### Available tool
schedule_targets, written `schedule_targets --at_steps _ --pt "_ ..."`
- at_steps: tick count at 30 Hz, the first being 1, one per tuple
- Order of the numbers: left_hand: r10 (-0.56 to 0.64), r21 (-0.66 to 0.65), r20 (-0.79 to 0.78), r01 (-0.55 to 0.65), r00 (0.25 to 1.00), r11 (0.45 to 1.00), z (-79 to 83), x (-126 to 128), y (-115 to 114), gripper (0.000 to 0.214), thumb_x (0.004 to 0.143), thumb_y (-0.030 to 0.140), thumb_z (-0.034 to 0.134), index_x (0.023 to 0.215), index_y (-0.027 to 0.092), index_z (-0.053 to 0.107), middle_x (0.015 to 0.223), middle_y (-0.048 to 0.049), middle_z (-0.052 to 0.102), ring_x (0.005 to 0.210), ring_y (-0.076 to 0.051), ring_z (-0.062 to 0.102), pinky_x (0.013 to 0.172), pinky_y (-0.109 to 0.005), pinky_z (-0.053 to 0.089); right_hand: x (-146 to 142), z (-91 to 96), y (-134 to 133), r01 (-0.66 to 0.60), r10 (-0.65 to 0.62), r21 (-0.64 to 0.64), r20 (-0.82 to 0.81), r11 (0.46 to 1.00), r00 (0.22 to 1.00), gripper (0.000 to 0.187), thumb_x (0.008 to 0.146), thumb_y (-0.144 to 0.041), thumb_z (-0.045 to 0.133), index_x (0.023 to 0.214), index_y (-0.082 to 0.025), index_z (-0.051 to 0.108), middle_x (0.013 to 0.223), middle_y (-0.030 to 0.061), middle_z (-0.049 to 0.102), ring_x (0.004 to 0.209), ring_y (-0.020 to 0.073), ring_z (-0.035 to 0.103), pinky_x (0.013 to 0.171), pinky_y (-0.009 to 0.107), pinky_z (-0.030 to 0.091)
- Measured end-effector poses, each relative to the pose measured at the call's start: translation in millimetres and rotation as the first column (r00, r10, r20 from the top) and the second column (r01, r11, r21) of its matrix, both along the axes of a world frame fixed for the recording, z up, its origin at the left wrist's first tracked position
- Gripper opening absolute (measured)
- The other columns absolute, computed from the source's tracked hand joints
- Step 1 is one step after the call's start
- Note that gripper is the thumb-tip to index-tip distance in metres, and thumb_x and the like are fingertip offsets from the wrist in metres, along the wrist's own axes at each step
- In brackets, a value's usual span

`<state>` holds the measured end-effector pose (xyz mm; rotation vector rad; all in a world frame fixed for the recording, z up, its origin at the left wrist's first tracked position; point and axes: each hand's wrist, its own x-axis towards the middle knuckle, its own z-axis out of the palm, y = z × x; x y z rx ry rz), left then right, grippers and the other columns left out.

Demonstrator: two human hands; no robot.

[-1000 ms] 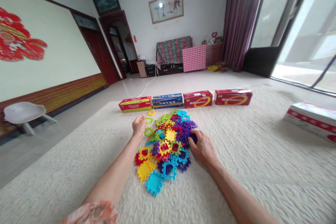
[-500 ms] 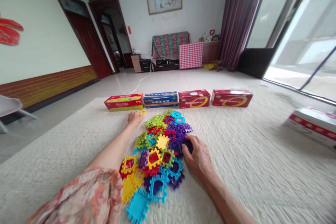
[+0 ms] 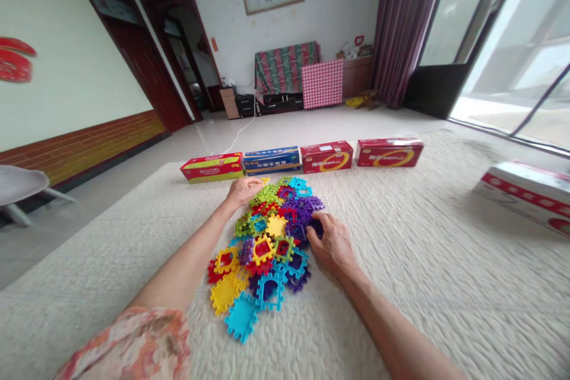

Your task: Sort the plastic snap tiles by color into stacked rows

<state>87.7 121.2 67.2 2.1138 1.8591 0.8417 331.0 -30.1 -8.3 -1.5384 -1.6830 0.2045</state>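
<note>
A heap of toothed, square plastic interlocking building pieces lies on the quilted mat, in yellow, light blue, green, red and purple. At the heap's far left edge my left hand (image 3: 244, 191) is closed, pinching a small yellow building piece (image 3: 265, 181). My right hand (image 3: 333, 243) curves round the heap's right side, thumb and forefinger on either side of a dark purple building piece (image 3: 317, 227); its other fingers are partly hidden. Nearest me lie a light blue piece (image 3: 243, 316) and a yellow piece (image 3: 224, 294).
Behind the heap stands a row of boxes: a red and yellow box (image 3: 212, 167), a blue box (image 3: 272, 160) and two dark red boxes (image 3: 327, 157). A white and red box (image 3: 525, 193) sits at right. A white chair (image 3: 22, 184) stands left, beyond the mat (image 3: 427, 261).
My left hand has moved right with the yellow piece, from beside the heap to its far left edge. My right hand keeps its place at the heap. The camera view has shifted slightly.
</note>
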Motion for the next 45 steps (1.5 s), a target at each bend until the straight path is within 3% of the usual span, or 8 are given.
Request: schedule_targets --at_steps 5,12,17,22,31,35,39,45 --pt "-0.030 -0.018 0.149 0.033 0.988 0.999 6.3 -20.8 -48.7 0.040 0.077 0.036 0.065 0.111 0.017 0.072 0.102 -0.0071 0.075 0.098 -0.023 0.068 0.087 -0.030 0.052 0.3 1.0 1.2 0.008 -0.008 -0.001 0.001 1.000 1.000 0.033 0.086 -0.033 0.052 0.113 -0.018 0.063 0.110 0.0103 0.068 0.100 0.0249 0.062 0.092 0.038 0.043" --pt "-0.045 -0.273 0.269 0.121 0.962 0.955 -11.8 -76.7 -125.5 0.056 0.065 0.038 0.074 0.117 0.018 0.069 0.122 -0.0082 0.069 0.117 -0.027 0.061 0.094 -0.031 0.050 1.0 1.8 4.1 0.016 -0.016 0.012 0.002 1.000 1.000 0.033 0.085 -0.033 0.050 0.110 -0.017 0.066 0.107 0.0122 0.069 0.096 0.0253 0.063 0.089 0.038 0.045" --pt "-0.106 -0.298 0.178 0.156 0.978 0.942 -20.1 -88.8 -156.7 0.055 0.061 0.030 0.073 0.116 0.019 0.069 0.125 -0.0053 0.067 0.120 -0.026 0.059 0.102 -0.030 0.045 2.0 2.4 4.6 0.010 -0.009 0.024 -0.027 1.000 1.000 0.033 0.083 -0.031 0.050 0.107 -0.017 0.067 0.102 0.0110 0.070 0.094 0.0248 0.063 0.088 0.039 0.047" --pt "-0.167 -0.221 -0.019 0.159 0.986 0.962 -32.6 -77.8 -168.5 0.050 0.066 0.025 0.067 0.116 0.023 0.069 0.119 -0.0025 0.069 0.112 -0.024 0.062 0.101 -0.031 0.046 0.2 5.4 2.5 0.023 -0.023 0.008 -0.071 1.000 0.997 0.033 0.084 -0.035 0.049 0.103 -0.018 0.069 0.099 0.0098 0.070 0.091 0.0236 0.063 0.088 0.038 0.046" --pt "-0.096 -0.016 0.154 0.099 0.983 0.995 -62.9 -76.3 -173.1 0.055 0.070 0.016 0.062 0.125 0.021 0.062 0.123 -0.0041 0.066 0.108 -0.017 0.062 0.099 -0.028 0.048 1.3 11.3 -10.0 0.037 -0.025 0.182 -0.069 0.983 0.997 0.033 0.086 -0.035 0.048 0.107 -0.017 0.064 0.113 0.0146 0.065 0.109 0.0273 0.058 0.098 0.045 0.041" --pt "-0.142 0.059 0.147 0.134 0.979 0.989 -66.5 -77.2 -172.7 0.053 0.070 0.015 0.061 0.123 0.020 0.062 0.115 -0.0039 0.067 0.102 -0.016 0.063 0.095 -0.026 0.049 -19.2 20.8 -43.6 -0.228 0.208 0.264 0.099 0.937 0.973 0.033 0.087 -0.031 0.050 0.117 -0.020 0.059 0.126 0.0127 0.059 0.120 0.0264 0.051 0.103 0.046 0.037" --pt "-0.154 0.091 0.111 0.144 0.982 0.985 -65.6 -75.8 -172.6 0.052 0.071 0.015 0.061 0.123 0.019 0.062 0.114 -0.0054 0.066 0.102 -0.017 0.062 0.094 -0.027 0.049 -55.9 25.5 -81.9 -0.465 0.412 0.122 0.307 0.877 0.858 0.054 0.084 -0.043 0.058 0.133 -0.022 0.050 0.143 0.0131 0.046 0.133 0.0319 0.038 0.108 0.051 0.030" --pt "-0.111 0.071 0.107 0.104 0.988 0.992 -62.4 -73.0 -174.3 0.051 0.071 0.014 0.061 0.122 0.020 0.063 0.114 -0.0055 0.067 0.100 -0.017 0.064 0.092 -0.026 0.050 -80.8 18.2 -101.9 -0.402 0.396 -0.064 0.372 0.913 0.840 0.090 0.070 -0.057 0.069 0.147 -0.025 0.035 0.156 0.0121 0.029 0.141 0.0416 0.020 0.109 0.061 0.023"
